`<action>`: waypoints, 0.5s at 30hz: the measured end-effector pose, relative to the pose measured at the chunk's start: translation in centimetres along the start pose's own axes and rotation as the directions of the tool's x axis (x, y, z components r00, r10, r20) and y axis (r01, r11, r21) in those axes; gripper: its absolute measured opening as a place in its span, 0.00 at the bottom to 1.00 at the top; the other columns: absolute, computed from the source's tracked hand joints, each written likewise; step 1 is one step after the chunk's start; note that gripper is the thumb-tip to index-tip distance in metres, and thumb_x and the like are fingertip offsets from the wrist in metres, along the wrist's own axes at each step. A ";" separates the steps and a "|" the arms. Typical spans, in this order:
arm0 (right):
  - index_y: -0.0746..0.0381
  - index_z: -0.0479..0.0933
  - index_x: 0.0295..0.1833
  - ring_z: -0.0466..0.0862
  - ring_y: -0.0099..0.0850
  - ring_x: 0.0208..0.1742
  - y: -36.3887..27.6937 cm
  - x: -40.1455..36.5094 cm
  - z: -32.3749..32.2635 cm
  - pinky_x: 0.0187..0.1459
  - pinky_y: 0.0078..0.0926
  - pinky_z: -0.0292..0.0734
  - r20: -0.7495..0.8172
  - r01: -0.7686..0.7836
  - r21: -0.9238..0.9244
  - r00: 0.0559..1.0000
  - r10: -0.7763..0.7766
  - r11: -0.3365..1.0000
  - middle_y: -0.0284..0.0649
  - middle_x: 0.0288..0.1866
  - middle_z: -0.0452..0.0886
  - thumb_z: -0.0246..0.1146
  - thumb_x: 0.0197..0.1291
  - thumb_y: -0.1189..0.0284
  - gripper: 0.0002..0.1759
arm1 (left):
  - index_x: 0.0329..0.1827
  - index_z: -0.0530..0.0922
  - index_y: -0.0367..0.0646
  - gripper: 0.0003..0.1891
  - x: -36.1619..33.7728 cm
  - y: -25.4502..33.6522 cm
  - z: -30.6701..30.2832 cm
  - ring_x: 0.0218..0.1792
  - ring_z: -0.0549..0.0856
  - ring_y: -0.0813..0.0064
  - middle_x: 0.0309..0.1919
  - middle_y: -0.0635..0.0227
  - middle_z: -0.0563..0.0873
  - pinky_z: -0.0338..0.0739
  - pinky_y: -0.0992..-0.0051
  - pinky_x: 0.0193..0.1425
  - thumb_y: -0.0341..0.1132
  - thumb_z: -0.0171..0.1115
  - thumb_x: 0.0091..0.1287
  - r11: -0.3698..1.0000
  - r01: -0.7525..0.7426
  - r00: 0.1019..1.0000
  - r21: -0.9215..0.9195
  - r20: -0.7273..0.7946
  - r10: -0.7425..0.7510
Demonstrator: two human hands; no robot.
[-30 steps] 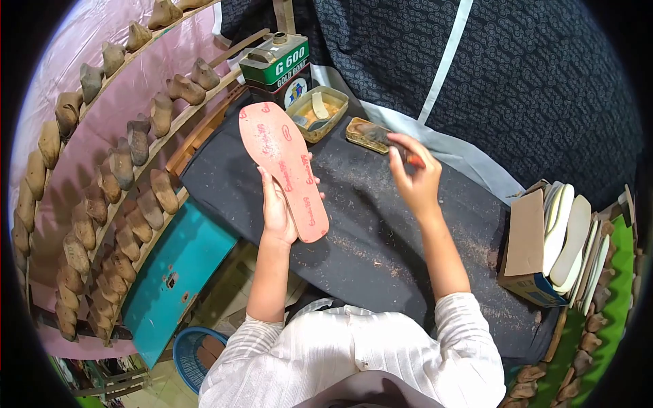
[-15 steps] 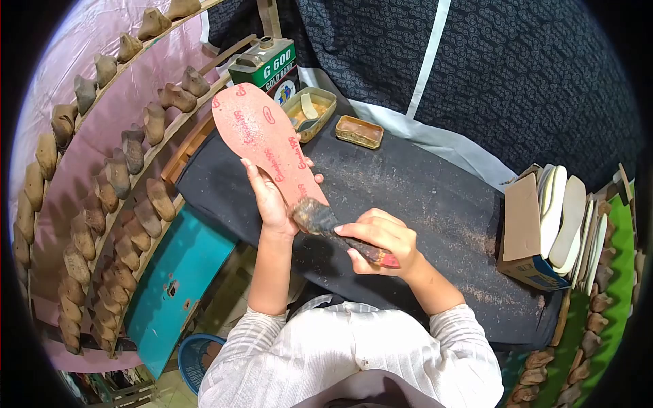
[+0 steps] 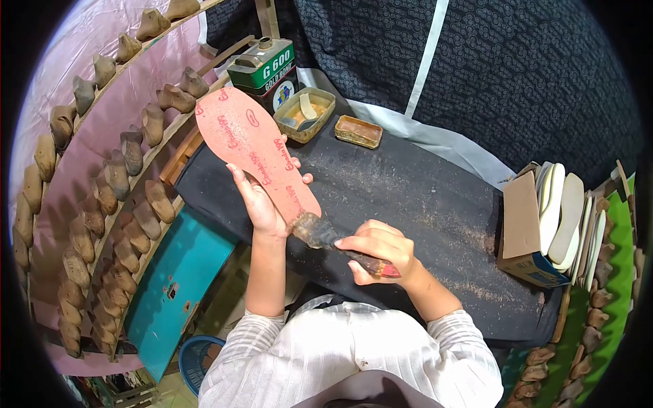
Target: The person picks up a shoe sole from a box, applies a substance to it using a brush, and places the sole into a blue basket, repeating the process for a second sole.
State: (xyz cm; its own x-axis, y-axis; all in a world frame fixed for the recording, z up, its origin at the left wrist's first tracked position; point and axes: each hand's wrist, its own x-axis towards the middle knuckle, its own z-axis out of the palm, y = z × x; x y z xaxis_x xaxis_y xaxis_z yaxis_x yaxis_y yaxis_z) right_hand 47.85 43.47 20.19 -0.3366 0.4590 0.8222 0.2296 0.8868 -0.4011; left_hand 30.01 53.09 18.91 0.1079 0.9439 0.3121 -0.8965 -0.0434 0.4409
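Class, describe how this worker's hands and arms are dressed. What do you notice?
The left hand and right hand are bare, with no gloves, watch or bracelet visible. The left sleeve and right sleeve are whitish with pale grey stripes, and both stop well short of the hands.

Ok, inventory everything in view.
sole: 1, pink, centre left
brush: 1, dark, at sole's end
can: 1, green-black, behind sole
tubs: 2, yellowish, right of can
table: 1, black, centre
box: 1, brown-blue, table's right end
sole-shaped pieces: several, pale, in and beside box
shoe lasts: many, brown, both sides
panel: 1, teal, lower left
basket: 1, blue, lower left
curtain: 1, black, back
sheet: 1, pink, left
left hand: 1, bare, holding sole
right hand: 1, bare, holding brush
shirt: 1, white, bottom
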 end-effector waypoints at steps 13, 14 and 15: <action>0.70 0.79 0.40 0.78 0.34 0.26 0.3 -1.1 -1.5 0.29 0.28 0.76 -0.015 0.034 -0.016 0.999 -0.034 0.999 0.41 0.27 0.78 0.66 0.39 0.81 0.17 | 0.68 0.60 0.50 0.37 0.4 0.0 0.9 0.43 0.77 0.67 0.62 0.66 0.70 0.74 0.60 0.40 0.68 0.32 0.67 0.999 -0.002 0.998 -0.035 0.070 0.005; 0.70 0.79 0.40 0.78 0.34 0.26 0.4 -1.1 -1.5 0.29 0.28 0.76 -0.017 0.033 -0.019 0.999 -0.033 0.999 0.41 0.27 0.78 0.66 0.39 0.81 0.17 | 0.68 0.60 0.50 0.37 0.4 0.0 0.9 0.43 0.77 0.67 0.61 0.65 0.70 0.75 0.60 0.40 0.68 0.32 0.67 0.998 0.003 0.997 -0.060 0.083 0.002; 0.70 0.79 0.40 0.78 0.34 0.26 0.5 -1.1 -1.5 0.29 0.28 0.76 -0.068 0.038 -0.056 0.997 -0.041 0.998 0.41 0.28 0.78 0.66 0.38 0.81 0.17 | 0.68 0.60 0.50 0.37 0.4 -0.1 1.0 0.42 0.77 0.67 0.61 0.65 0.70 0.75 0.60 0.40 0.68 0.32 0.67 0.996 0.008 0.995 -0.085 0.096 0.000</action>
State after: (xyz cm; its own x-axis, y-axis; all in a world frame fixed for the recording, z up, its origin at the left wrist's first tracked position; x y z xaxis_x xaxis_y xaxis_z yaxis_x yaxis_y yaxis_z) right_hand 49.72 43.32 19.70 -0.2830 0.4173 0.8636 0.2676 0.8990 -0.3467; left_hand 30.58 53.12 19.87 0.1489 0.9080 0.3917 -0.9288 -0.0075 0.3704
